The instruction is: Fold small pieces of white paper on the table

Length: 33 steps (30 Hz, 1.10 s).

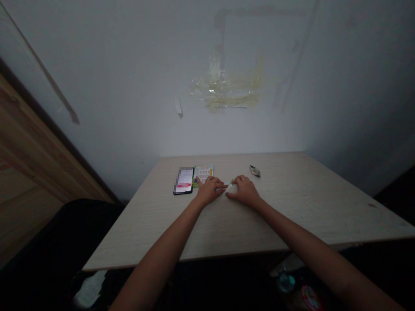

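A small white piece of paper (pixel 231 188) with a bit of yellow-green at its top lies low over the table between my two hands. My left hand (pixel 209 191) is at its left edge, thumb and forefinger closed together there while the outer fingers spread over a printed booklet (pixel 203 172). From the right, my right hand (pixel 245 190) pinches the paper between thumb and fingers. Part of the paper is hidden by the fingers, and its fine shape is too small to tell.
A phone (pixel 184 180) with a lit screen lies left of the booklet. A small dark, shiny packet-like thing (pixel 254 171) is behind my right hand. The pale wooden table (pixel 292 216) meets a wall with peeling tape (pixel 227 97). Below the front edge are cluttered items (pixel 287 280).
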### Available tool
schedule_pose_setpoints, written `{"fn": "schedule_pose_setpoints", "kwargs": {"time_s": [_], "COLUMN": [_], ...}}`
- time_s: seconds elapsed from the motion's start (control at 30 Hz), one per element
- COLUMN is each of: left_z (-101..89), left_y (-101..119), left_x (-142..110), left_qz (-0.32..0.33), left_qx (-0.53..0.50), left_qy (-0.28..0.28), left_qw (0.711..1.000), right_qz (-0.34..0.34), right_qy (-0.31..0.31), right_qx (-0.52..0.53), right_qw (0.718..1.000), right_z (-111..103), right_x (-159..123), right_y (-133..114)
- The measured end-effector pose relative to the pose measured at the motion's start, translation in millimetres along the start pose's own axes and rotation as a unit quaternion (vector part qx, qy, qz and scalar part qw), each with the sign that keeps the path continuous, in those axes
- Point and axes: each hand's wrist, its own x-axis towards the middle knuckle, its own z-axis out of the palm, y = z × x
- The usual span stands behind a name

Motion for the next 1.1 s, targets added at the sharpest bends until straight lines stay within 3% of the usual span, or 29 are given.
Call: {"fn": "schedule_pose_setpoints", "kwargs": {"time_s": [0.23, 0.53, 0.77, 1.1], "left_z": [-0.2, 1.6, -0.9, -2.0], "left_y": [2, 6, 8, 9], "left_x": [-1, -2, -2, -2], "left_qz": [-0.007, 0.005, 0.002, -0.007], "left_qx": [0.003, -0.017, -0.011, -0.014], "left_qy": [0.003, 0.038, 0.028, 0.015], "left_qw": [1.000, 0.999, 1.000, 1.000], "right_qz": [-0.017, -0.018, -0.052, 0.014], "right_qy": [0.012, 0.025, 0.036, 0.048], "right_qx": [0.020, 0.126, 0.127, 0.091], "right_qw": [1.000, 0.992, 0.990, 0.995], "right_z": [3, 4, 8, 8], "right_x": [-2, 6, 5, 9], "right_y": [3, 25, 30, 30]}}
